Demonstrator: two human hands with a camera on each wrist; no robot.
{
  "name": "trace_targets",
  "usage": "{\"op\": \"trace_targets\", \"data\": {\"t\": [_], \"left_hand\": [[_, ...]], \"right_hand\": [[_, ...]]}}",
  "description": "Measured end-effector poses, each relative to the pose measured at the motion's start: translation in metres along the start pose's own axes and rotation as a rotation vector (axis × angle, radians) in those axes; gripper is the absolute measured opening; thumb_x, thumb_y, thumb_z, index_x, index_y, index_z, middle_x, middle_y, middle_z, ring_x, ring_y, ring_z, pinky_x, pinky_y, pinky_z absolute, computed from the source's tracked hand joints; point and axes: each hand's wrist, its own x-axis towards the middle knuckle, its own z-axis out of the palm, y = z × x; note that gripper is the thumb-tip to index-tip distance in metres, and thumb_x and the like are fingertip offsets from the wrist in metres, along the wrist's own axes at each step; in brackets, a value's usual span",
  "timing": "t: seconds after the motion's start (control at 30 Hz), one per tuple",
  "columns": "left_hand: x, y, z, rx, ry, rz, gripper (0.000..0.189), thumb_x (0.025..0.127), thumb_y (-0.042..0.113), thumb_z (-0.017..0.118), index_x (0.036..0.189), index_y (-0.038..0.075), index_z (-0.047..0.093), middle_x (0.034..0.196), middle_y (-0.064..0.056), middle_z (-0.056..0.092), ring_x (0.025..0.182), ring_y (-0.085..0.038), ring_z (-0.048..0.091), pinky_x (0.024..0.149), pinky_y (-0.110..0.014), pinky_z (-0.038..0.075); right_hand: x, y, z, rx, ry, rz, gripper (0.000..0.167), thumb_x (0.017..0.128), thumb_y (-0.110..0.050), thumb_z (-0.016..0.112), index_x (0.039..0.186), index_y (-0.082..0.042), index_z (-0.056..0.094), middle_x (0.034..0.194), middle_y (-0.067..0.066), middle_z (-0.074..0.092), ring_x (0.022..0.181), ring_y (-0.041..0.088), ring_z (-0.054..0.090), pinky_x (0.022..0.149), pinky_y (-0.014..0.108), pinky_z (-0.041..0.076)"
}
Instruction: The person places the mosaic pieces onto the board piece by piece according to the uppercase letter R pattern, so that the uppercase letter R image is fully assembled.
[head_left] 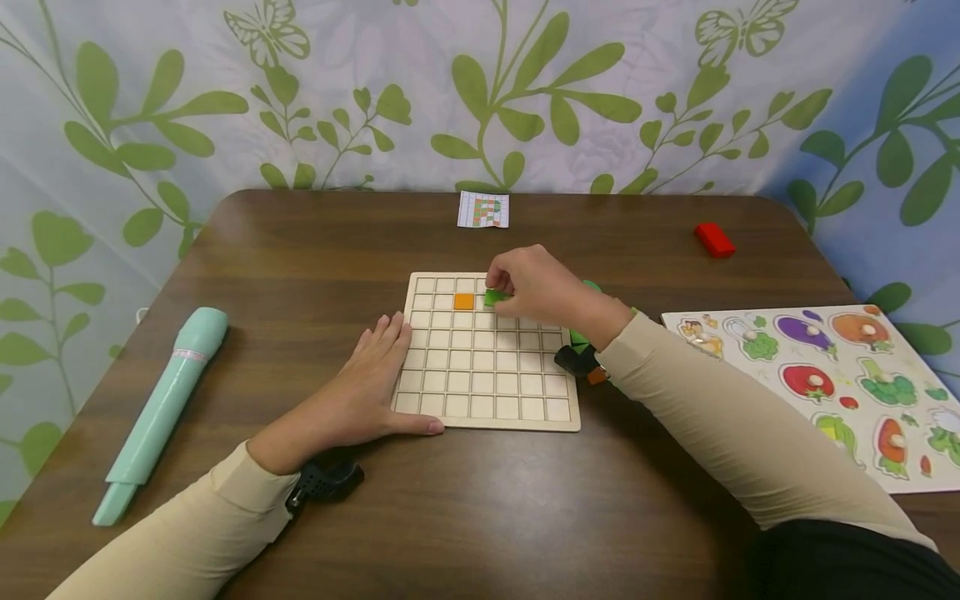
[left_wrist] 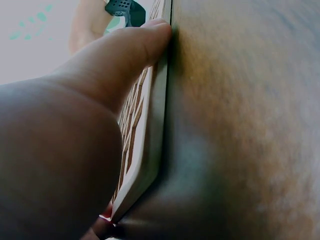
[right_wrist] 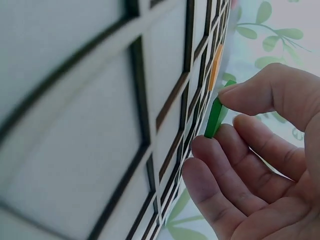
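A square wooden grid board [head_left: 483, 383] lies on the table in the head view. One orange square tile [head_left: 464, 302] sits in a cell near its back edge. My right hand [head_left: 536, 287] pinches a green square tile [head_left: 495, 297] between thumb and fingertips, close over the back rows, right of the orange one. In the right wrist view the green tile [right_wrist: 216, 117] is tilted on edge beside the grid. At the board's left side rests my left hand [head_left: 360, 392], fingers spread along the edge. Its thumb [left_wrist: 145, 42] lies at the front corner.
Green pieces [head_left: 577, 342] lie partly hidden under my right wrist, with an orange piece [head_left: 597, 376]. A small card with a coloured grid pattern [head_left: 483, 210] is at the back, a red block [head_left: 715, 240] back right. A vegetable picture board [head_left: 757, 379] lies right, a teal microphone [head_left: 165, 408] left.
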Motion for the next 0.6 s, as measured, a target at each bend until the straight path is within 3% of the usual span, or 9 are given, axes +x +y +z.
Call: {"op": "trace_targets", "data": {"t": [0.2, 0.6], "left_hand": [[-0.0006, 0.0002, 0.0000, 0.000, -0.001, 0.003, 0.141, 0.078, 0.078, 0.077, 0.164, -0.010, 0.008, 0.172, -0.027, -0.001, 0.158, -0.039, -0.006, 0.124, -0.055, 0.002], [-0.0002, 0.0019, -0.0006, -0.003, -0.012, -0.010, 0.141, 0.078, 0.076, 0.078, 0.164, -0.009, 0.007, 0.172, -0.025, -0.003, 0.158, -0.038, -0.007, 0.124, -0.054, 0.001]], "right_hand": [[0.0037, -0.0037, 0.0034, 0.001, -0.034, 0.007, 0.021, 0.088, 0.001, 0.077, 0.109, -0.002, 0.072, 0.103, 0.006, 0.068, 0.094, 0.021, 0.062, 0.085, 0.034, 0.054], [0.0074, -0.0083, 0.0077, -0.033, -0.018, 0.024, 0.020, 0.091, 0.001, 0.076, 0.110, 0.000, 0.073, 0.104, 0.008, 0.071, 0.096, 0.021, 0.066, 0.087, 0.032, 0.055]]}}
